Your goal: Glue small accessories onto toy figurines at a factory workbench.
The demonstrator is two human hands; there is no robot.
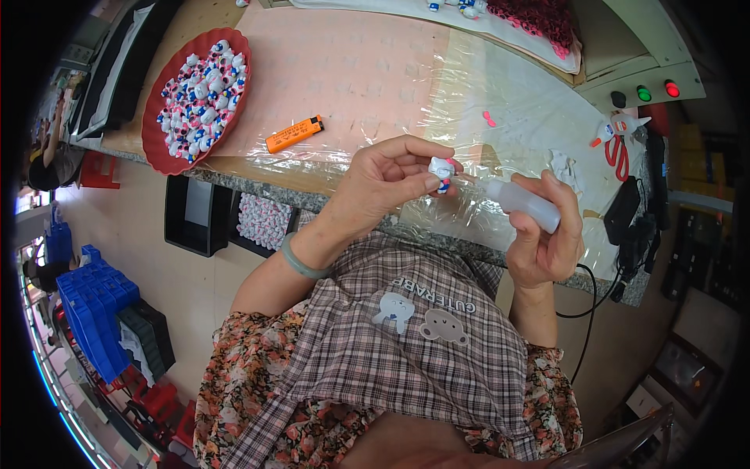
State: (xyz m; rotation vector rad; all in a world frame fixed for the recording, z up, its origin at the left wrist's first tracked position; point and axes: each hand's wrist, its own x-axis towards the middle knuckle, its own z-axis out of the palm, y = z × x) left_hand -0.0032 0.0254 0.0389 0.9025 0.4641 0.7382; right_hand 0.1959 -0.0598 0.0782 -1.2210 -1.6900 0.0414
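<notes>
Between the fingertips of my left hand [394,176] is a small white toy figurine [441,166] with blue and pink parts. My right hand [551,227] grips a translucent squeeze bottle [525,205], tilted so its thin nozzle points left at the figurine. The nozzle tip is very close to the figurine; I cannot tell whether they touch. Both hands are over the front edge of the plastic-covered table [351,70]. A small pink bow-shaped piece [489,119] lies on the table beyond the bottle.
A red scalloped bowl [150,129] full of similar figurines stands at the left. Near it lies an orange box-cutter-like item [294,134]. Red-handled scissors [617,160] and a glue bottle [621,127] are at the right. Black bins [197,244] sit below the table edge.
</notes>
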